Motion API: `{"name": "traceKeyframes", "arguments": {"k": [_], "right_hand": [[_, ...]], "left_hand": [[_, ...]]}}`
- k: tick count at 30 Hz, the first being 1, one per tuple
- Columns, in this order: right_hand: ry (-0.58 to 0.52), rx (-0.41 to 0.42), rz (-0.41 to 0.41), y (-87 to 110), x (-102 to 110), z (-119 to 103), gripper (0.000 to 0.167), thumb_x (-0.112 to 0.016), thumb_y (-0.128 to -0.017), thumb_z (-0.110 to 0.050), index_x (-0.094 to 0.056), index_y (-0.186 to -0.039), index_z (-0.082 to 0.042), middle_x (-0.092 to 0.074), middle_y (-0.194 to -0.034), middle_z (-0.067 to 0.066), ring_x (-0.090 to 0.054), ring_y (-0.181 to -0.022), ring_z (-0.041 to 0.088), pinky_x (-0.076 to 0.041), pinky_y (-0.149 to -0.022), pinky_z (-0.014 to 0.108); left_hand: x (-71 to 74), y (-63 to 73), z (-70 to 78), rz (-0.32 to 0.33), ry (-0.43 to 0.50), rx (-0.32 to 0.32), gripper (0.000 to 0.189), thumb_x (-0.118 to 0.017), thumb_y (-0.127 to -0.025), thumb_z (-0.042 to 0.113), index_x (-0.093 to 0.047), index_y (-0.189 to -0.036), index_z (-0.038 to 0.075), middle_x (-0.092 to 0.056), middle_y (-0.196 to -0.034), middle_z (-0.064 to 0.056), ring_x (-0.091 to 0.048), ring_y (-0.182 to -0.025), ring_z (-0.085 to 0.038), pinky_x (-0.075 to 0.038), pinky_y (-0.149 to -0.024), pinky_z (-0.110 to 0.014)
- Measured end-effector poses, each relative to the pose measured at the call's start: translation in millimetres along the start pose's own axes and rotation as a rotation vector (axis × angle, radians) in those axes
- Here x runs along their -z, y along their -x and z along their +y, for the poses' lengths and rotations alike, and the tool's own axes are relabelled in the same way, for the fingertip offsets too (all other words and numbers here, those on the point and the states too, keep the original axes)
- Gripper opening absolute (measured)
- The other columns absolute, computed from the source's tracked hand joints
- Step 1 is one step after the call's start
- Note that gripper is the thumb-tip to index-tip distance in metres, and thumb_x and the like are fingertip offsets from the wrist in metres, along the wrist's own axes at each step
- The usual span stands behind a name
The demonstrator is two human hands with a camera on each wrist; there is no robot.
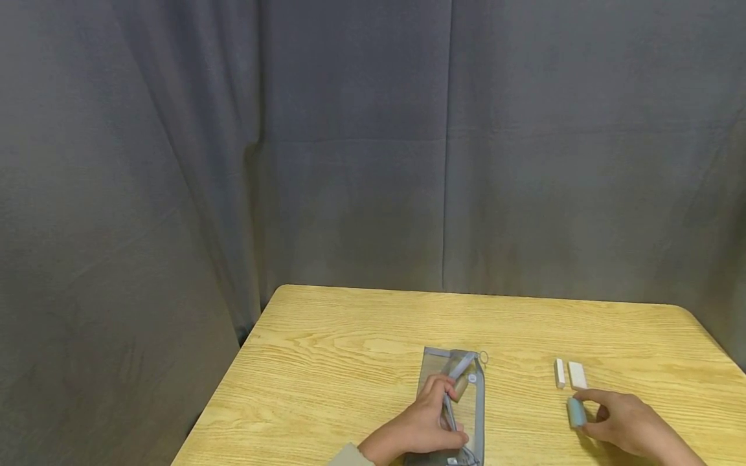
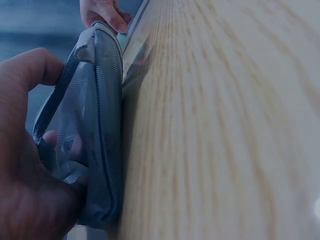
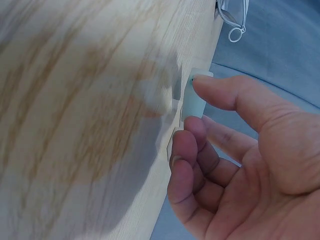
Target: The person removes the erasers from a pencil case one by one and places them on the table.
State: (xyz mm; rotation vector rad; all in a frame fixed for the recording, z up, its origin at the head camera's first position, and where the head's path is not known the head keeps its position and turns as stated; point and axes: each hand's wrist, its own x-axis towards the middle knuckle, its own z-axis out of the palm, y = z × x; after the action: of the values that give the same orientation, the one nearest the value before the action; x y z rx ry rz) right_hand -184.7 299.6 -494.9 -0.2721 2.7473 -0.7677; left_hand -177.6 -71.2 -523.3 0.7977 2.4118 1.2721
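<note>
A grey see-through mesh zip pouch (image 1: 480,414) lies on the table, a small ring at its far corner. My left hand (image 1: 428,421) grips the pouch by its zipped edge and holds the mouth apart; the left wrist view shows fingers and thumb at the lifted edge of the pouch (image 2: 107,125). To the right, my right hand (image 1: 626,421) pinches a pale green block (image 1: 576,413) between thumb and fingers. In the right wrist view the green block (image 3: 193,102) stands at the fingertips, close to the tabletop. Whether it touches the table I cannot tell.
Two small white blocks, a narrow one (image 1: 559,373) and a wider one (image 1: 577,375), lie just beyond my right hand. The wood-grain table (image 1: 350,336) has rounded far corners. Grey curtains (image 1: 361,162) hang behind it and on the left.
</note>
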Motion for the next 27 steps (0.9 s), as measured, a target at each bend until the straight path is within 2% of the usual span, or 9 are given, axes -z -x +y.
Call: {"name": "traceKeyframes", "arguments": {"k": [8,14,20,27], "right_hand": [[0.007,-0.015,-0.007,0.2,0.0,1.9,0.055,-0.077,-0.085,-0.016,-0.059,-0.132,0.005,-0.053,-0.078,-0.002,-0.045,-0.066,0.014,-0.035,-0.057,0.025],[0.007,-0.021,-0.025,-1.5,-0.2,6.2,0.053,-0.077,-0.084,-0.018,-0.061,-0.13,0.004,-0.053,-0.08,-0.001,-0.046,-0.07,0.016,-0.035,-0.059,0.026],[0.004,-0.019,-0.039,-2.4,-0.5,9.8,0.053,-0.077,-0.085,-0.019,-0.06,-0.13,0.004,-0.054,-0.082,0.0,-0.047,-0.074,0.018,-0.037,-0.061,0.028],[-0.011,-0.026,-0.057,-3.0,-1.7,10.5,0.054,-0.077,-0.084,-0.016,-0.059,-0.13,0.004,-0.055,-0.083,0.001,-0.049,-0.077,0.019,-0.039,-0.064,0.031]], "left_hand": [[-0.7,0.3,-0.3,0.001,0.007,-0.004,0.052,-0.07,-0.083,0.031,-0.037,-0.12,0.014,-0.025,-0.151,-0.002,-0.031,-0.126,-0.012,-0.042,-0.094,-0.023],[-0.2,0.2,1.3,0.012,-0.022,0.007,0.052,-0.07,-0.083,0.034,-0.037,-0.119,0.017,-0.026,-0.149,0.002,-0.027,-0.135,-0.015,-0.04,-0.102,-0.031],[-0.1,-0.2,0.8,0.01,-0.04,0.009,0.052,-0.07,-0.083,0.035,-0.037,-0.12,0.017,-0.026,-0.15,0.002,-0.027,-0.137,-0.016,-0.04,-0.104,-0.033],[-1.1,0.4,-1.3,-0.004,0.004,-0.005,0.053,-0.07,-0.083,0.032,-0.037,-0.12,0.014,-0.024,-0.151,-0.002,-0.03,-0.127,-0.012,-0.041,-0.096,-0.023]]}}
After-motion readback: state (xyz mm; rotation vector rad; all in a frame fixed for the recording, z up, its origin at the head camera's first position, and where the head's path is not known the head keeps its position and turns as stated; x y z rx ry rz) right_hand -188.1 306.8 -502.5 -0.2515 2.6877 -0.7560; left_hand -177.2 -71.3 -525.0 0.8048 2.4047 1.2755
